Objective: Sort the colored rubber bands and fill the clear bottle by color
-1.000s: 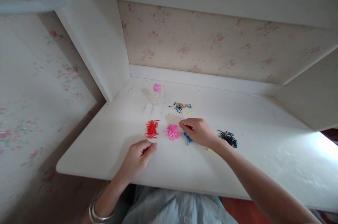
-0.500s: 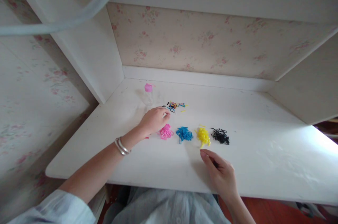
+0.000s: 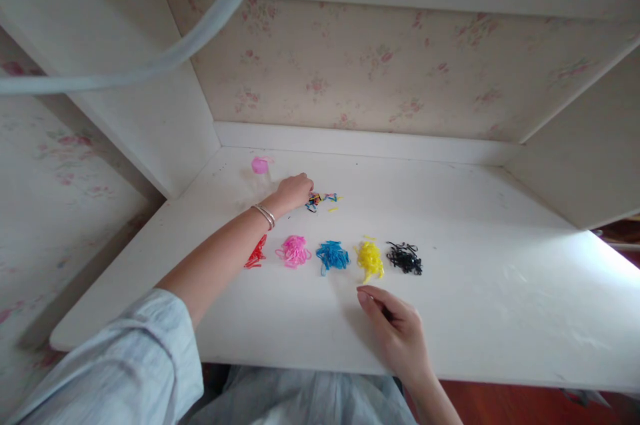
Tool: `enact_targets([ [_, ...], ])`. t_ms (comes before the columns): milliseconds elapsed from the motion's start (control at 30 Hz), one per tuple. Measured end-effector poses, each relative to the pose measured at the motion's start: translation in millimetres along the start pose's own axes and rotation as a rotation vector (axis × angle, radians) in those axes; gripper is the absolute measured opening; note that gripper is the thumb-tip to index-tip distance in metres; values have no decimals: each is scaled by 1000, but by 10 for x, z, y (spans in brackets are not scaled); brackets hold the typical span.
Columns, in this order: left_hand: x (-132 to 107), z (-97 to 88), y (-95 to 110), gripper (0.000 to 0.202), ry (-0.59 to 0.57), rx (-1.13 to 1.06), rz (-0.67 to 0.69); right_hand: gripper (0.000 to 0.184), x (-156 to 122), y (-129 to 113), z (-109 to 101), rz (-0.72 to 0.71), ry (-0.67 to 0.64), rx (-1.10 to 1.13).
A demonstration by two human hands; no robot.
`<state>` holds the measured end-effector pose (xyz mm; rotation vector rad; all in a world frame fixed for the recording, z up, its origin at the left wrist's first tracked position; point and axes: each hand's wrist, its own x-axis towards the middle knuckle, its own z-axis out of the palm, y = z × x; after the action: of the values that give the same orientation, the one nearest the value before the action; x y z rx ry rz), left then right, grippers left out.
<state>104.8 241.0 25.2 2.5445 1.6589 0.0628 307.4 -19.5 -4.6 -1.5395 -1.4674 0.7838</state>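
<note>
My left hand (image 3: 295, 190) reaches to the left edge of a small pile of mixed-colour rubber bands (image 3: 316, 199), its fingers pinched together at the pile; whatever is between them is hidden. In front of it, single-colour piles of rubber bands form a row: red (image 3: 257, 253), partly covered by my left forearm, pink (image 3: 294, 251), blue (image 3: 333, 256), yellow (image 3: 370, 259) and black (image 3: 405, 258). My right hand (image 3: 397, 331) is closed just below the yellow pile, thumb against forefinger. I cannot make out anything in its grip.
A clear bottle with a pink lid (image 3: 260, 165) stands behind my left wrist. White panels and a back ledge (image 3: 365, 139) enclose the white desk (image 3: 500, 278). A pale curved tube (image 3: 200, 35) crosses the upper left, close to the camera.
My left hand has moved away from above the pink pile, back to the mixed pile, so more of the red pile shows. The view has shifted slightly; my right hand keeps its pose.
</note>
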Motion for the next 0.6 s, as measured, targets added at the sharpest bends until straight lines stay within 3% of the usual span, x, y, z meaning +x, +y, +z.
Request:
enact_targets([
  [300,0,4,-4,28,-27,29,16,26,14,0,2,-10,-21,1],
  [600,-86,-39,-2,26,50,-24,9,28,25,-8,11,-8,-30,-11],
])
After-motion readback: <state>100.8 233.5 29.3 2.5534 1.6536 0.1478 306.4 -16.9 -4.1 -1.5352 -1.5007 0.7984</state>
